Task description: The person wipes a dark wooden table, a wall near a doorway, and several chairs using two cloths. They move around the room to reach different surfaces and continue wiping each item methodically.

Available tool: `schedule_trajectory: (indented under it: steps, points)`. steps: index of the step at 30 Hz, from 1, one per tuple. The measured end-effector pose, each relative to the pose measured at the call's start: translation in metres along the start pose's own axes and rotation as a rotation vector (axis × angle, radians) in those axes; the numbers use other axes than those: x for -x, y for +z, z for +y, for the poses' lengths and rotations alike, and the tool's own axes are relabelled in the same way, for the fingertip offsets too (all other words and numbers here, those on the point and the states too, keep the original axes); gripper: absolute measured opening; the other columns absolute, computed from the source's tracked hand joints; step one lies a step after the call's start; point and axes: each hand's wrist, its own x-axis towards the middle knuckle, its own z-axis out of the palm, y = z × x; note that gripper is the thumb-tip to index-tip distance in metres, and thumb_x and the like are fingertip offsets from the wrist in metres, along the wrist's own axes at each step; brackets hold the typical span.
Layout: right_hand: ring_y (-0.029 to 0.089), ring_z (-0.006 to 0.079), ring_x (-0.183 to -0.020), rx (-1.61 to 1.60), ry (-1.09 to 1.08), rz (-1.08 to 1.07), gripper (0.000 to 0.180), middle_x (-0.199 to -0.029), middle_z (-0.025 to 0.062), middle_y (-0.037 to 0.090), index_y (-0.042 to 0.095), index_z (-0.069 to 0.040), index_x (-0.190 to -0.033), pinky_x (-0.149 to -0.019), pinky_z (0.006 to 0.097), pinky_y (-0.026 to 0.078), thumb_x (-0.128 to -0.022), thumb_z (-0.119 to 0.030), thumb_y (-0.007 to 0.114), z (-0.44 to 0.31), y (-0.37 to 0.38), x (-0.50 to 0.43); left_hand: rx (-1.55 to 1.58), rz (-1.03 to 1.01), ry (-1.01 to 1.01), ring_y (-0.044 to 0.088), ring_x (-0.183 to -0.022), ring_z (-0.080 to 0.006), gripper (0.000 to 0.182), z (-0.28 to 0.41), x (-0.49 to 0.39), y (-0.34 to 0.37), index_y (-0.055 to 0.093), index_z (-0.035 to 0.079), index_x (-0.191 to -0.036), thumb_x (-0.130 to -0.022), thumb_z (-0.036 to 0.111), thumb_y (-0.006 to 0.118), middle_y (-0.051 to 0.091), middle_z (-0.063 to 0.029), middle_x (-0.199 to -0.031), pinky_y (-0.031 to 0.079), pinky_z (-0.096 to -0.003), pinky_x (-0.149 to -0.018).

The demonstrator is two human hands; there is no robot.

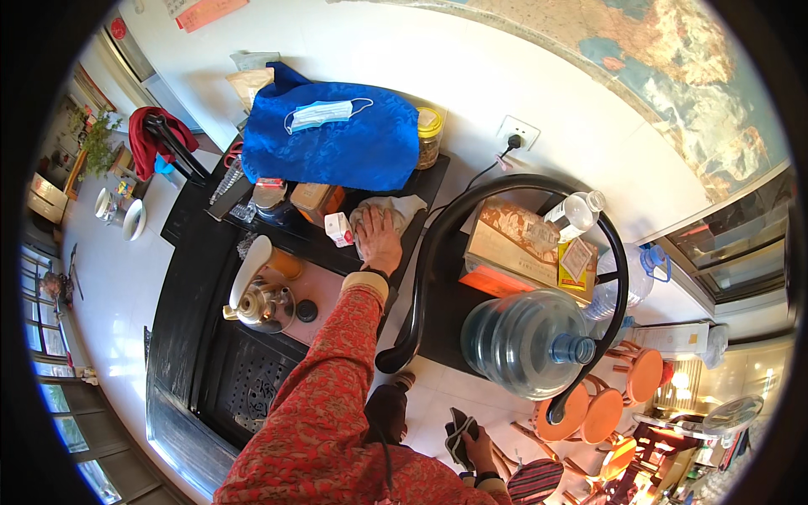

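Note:
My left hand (377, 238) lies over a bunched grey cloth (406, 209) on the dark tea table, its fingers on the cloth. A small white and pink box (338, 229) stands just left of the fingers. Low at the right, my right hand (481, 447) holds a dark folded item with light edges (459, 435), perhaps fabric. Left of my left forearm are a glass kettle (268, 306) with a pale handle, a round black lid (307, 310) and an amber container (285, 262). A blue cloth (334, 142) bearing a face mask (322, 115) covers things behind.
A black curved-arm chair (418, 278) at the right holds a large water bottle (524, 341), cartons (505, 249) and a clear plastic bottle (576, 214). A lidded jar (428, 136) stands near the wall socket (517, 134). Orange stools (603, 413) stand at lower right.

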Motion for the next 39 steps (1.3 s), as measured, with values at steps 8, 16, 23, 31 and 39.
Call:
schedule_trajectory:
  steps: [8, 16, 23, 31, 39]
  points:
    - [0.066, 0.042, -0.112, -0.005, 0.036, -0.02, 0.057, -0.117, 0.0263, 0.07, 0.063, -0.002, -0.127, -0.096, 0.0491, 0.052, -0.083, -0.036, 0.077, 0.036, 0.0, 0.01, 0.038, 0.015, 0.069, 0.019, -0.154, -0.0402, 0.067, -0.004, -0.002, 0.002, 0.039, 0.013, -0.155, -0.093, 0.027, 0.062, 0.026, -0.0176, -0.165, 0.019, -0.0589, -0.122]
    - [0.066, 0.0451, -0.109, 0.034, -0.029, -0.029, 0.057, -0.114, 0.0261, 0.07, 0.064, -0.004, -0.125, -0.092, 0.0517, 0.052, -0.087, -0.045, 0.073, 0.032, 0.009, 0.0, 0.049, -0.065, 0.256, 0.016, -0.156, -0.0367, 0.069, -0.007, 0.054, -0.011, 0.035, 0.014, -0.158, -0.095, 0.026, 0.061, 0.021, -0.0149, -0.168, 0.018, -0.0561, -0.123]
    - [0.069, 0.044, -0.102, 0.073, -0.089, -0.07, 0.051, -0.106, 0.0278, 0.072, 0.064, 0.002, -0.121, -0.086, 0.0477, 0.055, -0.087, -0.035, 0.075, 0.003, 0.011, 0.005, 0.144, -0.097, 0.332, 0.018, -0.155, -0.0388, 0.07, -0.027, 0.131, -0.024, 0.036, 0.012, -0.156, -0.094, 0.029, 0.063, 0.024, -0.0158, -0.167, 0.021, -0.0559, -0.123]
    - [0.069, 0.0453, -0.101, 0.121, -0.178, -0.06, 0.053, -0.104, 0.0291, 0.071, 0.064, 0.002, -0.119, -0.087, 0.0492, 0.055, -0.086, -0.038, 0.075, 0.048, 0.004, 0.038, 0.125, -0.084, 0.256, 0.021, -0.154, -0.0367, 0.068, -0.058, 0.246, -0.037, 0.04, 0.014, -0.153, -0.091, 0.022, 0.068, 0.027, -0.0138, -0.164, 0.026, -0.0566, -0.122]
    - [0.069, 0.0365, -0.107, 0.115, -0.142, -0.057, 0.055, -0.11, 0.0259, 0.072, 0.064, 0.004, -0.125, -0.093, 0.0433, 0.053, -0.082, -0.028, 0.078, 0.162, 0.006, 0.069, 0.552, 0.026, 0.114, 0.058, -0.125, -0.032, 0.036, -0.08, 0.316, -0.037, 0.064, 0.008, -0.129, -0.093, 0.013, 0.063, 0.059, -0.0113, -0.137, 0.046, -0.0486, -0.103]
